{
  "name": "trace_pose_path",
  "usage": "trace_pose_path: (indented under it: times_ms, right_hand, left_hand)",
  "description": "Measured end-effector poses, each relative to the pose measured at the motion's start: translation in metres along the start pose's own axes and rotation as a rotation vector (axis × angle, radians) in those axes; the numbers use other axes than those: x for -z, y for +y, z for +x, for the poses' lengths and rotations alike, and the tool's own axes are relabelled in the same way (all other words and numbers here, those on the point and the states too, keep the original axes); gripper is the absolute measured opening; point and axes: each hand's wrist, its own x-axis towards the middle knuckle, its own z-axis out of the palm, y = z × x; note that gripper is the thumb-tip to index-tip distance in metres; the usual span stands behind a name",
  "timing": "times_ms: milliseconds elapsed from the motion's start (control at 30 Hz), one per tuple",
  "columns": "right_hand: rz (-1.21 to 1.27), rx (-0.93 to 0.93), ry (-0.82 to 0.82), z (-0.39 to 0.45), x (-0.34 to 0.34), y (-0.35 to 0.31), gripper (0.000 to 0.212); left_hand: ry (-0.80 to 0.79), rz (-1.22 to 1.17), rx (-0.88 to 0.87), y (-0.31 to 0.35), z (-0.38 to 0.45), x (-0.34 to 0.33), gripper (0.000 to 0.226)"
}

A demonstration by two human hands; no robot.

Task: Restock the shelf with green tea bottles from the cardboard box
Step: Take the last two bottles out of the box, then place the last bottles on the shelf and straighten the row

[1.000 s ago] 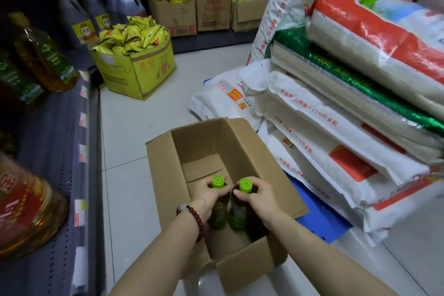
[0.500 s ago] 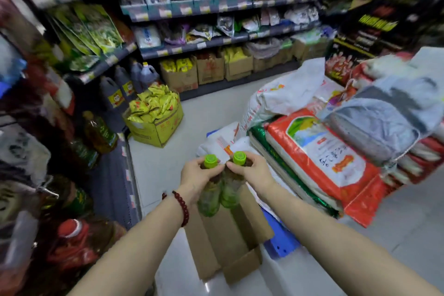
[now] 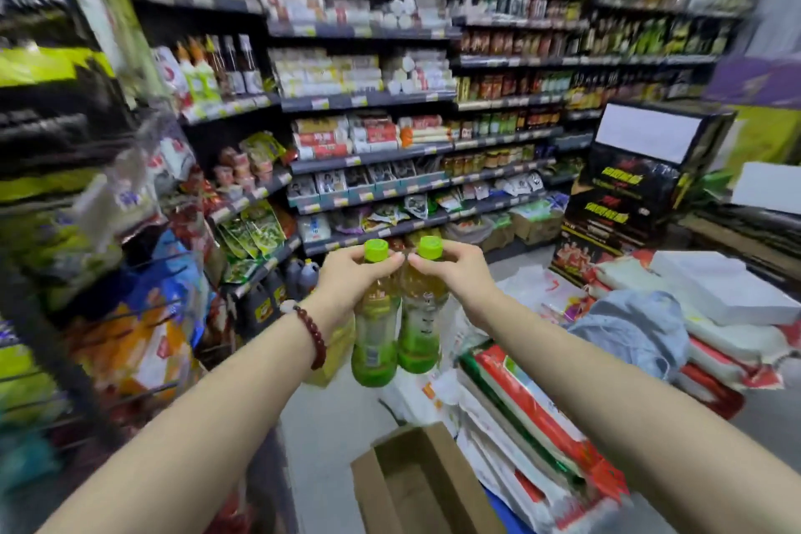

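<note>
The left hand (image 3: 346, 280) gripped one green tea bottle (image 3: 375, 334) by its neck; the right hand (image 3: 459, 273) gripped another (image 3: 421, 325). Both hung upright, touching (green caps up), above the open cardboard box (image 3: 427, 486).

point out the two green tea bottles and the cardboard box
left green tea bottle (image 3: 375, 343): head view, on its label, mid-body below the left hand.
right green tea bottle (image 3: 421, 327): head view, on its label, mid-body below the right hand.
cardboard box (image 3: 427, 486): head view, on its bare inner wall.

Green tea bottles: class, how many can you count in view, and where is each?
2: left bottle held by the left hand, right bottle by the right hand. Shelves are too blurred to rule out more.
</note>
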Motion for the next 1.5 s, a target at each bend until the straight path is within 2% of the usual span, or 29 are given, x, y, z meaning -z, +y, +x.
trace_pose_path:
  times_ms: [167, 333, 467, 600, 700, 800, 867, 967, 1100, 1133, 1233, 1433, 1500]
  right_hand:
    - [-0.053, 0.101, -0.099, -0.023, -0.014, -0.078, 0.028]
    - [-0.108, 0.159, -0.238, -0.062, -0.047, -0.130, 0.047]
    - [-0.119, 0.195, -0.368, -0.095, -0.081, -0.157, 0.023]
    - [-0.132, 0.279, -0.451, -0.123, -0.124, -0.175, 0.033]
    - [-0.133, 0.317, -0.516, -0.142, -0.156, -0.193, 0.039]
    - [-0.091, 0.336, -0.580, -0.161, -0.186, -0.215, 0.028]
    - [-0.100, 0.336, -0.612, -0.174, -0.207, -0.228, 0.026]
    - [-0.077, 0.338, -0.628, -0.191, -0.244, -0.240, 0.036]
    - [-0.062, 0.333, -0.610, -0.217, -0.299, -0.250, 0.047]
    - [-0.057, 0.329, -0.596, -0.224, -0.313, -0.254, 0.050]
    - [-0.036, 0.333, -0.590, -0.246, -0.348, -0.270, 0.037]
    - [0.004, 0.375, -0.634, -0.285, -0.409, -0.304, 0.033]
    - [0.024, 0.385, -0.635, -0.291, -0.431, -0.311, 0.038]
  left_hand:
    - [0.051, -0.047, -0.049, 0.071, -0.055, 0.035, 0.006]
    - [0.152, -0.157, 0.034, 0.110, -0.123, 0.073, 0.004]
    - [0.214, -0.191, 0.080, 0.127, -0.175, 0.110, 0.002]
    - [0.313, -0.180, 0.114, 0.140, -0.221, 0.151, 0.008]
    - [0.348, -0.175, 0.124, 0.146, -0.247, 0.187, 0.024]
    - [0.366, -0.173, 0.125, 0.155, -0.271, 0.223, 0.014]
    - [0.377, -0.144, 0.134, 0.162, -0.287, 0.247, 0.022]
    - [0.366, -0.107, 0.158, 0.167, -0.311, 0.284, 0.040]
    - [0.353, -0.098, 0.181, 0.171, -0.339, 0.335, 0.021]
    - [0.353, -0.092, 0.185, 0.173, -0.347, 0.349, 0.023]
    - [0.334, -0.062, 0.189, 0.180, -0.366, 0.390, 0.043]
    - [0.384, -0.027, 0.184, 0.196, -0.400, 0.460, 0.018]
    - [0.413, -0.035, 0.188, 0.200, -0.411, 0.478, 0.017]
